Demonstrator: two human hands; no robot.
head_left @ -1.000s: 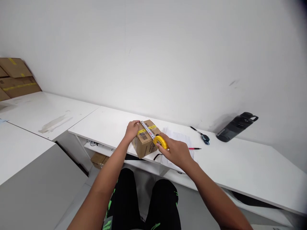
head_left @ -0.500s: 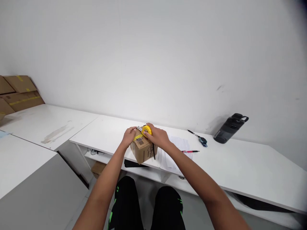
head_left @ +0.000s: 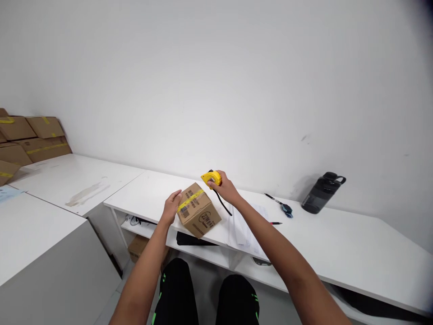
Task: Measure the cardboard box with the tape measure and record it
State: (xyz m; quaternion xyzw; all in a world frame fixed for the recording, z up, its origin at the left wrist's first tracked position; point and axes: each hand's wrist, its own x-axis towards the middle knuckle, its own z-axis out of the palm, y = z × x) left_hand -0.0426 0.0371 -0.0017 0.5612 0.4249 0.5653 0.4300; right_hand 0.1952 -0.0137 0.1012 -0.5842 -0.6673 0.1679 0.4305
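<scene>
L hand (head_left: 171, 208) half-open, fingers at left side of box (head_left: 199, 212); R hand (head_left: 226, 187) curled round tape (head_left: 212, 178), just off box's far-right edge; box betw. hands, L nearer

Plain off-white wall (head_left: 189, 76) fills the background; dark scuff (head_left: 304, 137) at right. Long white flat-topped bench (head_left: 321, 239) runs along it, open white shelf (head_left: 221, 257) beneath. White-topped, grey-sided desk (head_left: 37, 230) at left. Pale grey floor (head_left: 108, 307).
</scene>
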